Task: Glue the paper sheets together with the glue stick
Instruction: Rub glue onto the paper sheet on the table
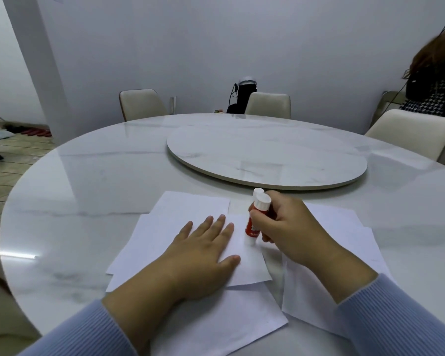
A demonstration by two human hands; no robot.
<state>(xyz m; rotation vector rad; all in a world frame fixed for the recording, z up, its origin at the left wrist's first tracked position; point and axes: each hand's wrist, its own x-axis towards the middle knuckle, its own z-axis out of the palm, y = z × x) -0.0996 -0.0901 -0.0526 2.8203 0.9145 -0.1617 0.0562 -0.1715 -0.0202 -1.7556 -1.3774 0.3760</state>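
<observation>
Several white paper sheets lie overlapping on the near part of the round marble table. My left hand rests flat on the top sheet, fingers spread, holding nothing. My right hand grips a red glue stick held upright, its white tip touching the top sheet just right of my left fingers. The same hand also holds the stick's white cap against its upper end. Another white sheet lies under and to the right of my right hand.
A raised marble turntable sits in the table's middle, just beyond the sheets. Cream chairs stand around the far side. A person in a checked top sits at the far right. A dark device stands behind the far chair.
</observation>
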